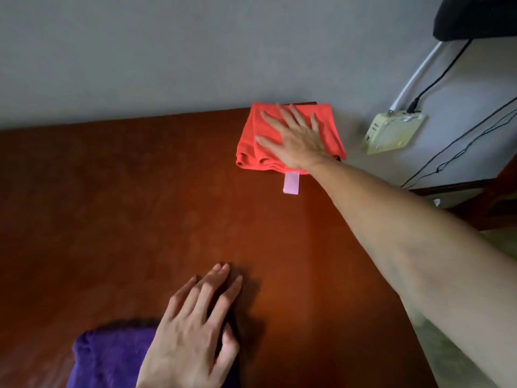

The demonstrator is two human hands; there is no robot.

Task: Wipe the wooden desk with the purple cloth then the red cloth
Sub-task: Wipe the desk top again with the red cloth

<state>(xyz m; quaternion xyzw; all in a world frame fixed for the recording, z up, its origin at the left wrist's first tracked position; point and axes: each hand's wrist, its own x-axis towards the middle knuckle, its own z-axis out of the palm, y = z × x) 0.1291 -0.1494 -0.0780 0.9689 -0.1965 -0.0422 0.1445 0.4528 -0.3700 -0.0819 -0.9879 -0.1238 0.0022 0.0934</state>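
With the right hand (pixel 298 138) pressed flat on the red cloth (pixel 288 138) at the bench's (pixel 140 205) far right corner, a further push could slide it off, while the left hand (pixel 193 331) rests flat partly over the purple cloth (pixel 112 357) at the near edge.

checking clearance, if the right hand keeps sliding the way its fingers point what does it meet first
The wall: the right hand presses the red cloth at the desk's far edge, fingers pointing toward it.

My right hand (pixel 296 141) flat on red cloth (pixel 261 138), far corner of desk (pixel 140 205); left hand (pixel 193 329) flat, overlapping purple cloth (pixel 112 357).
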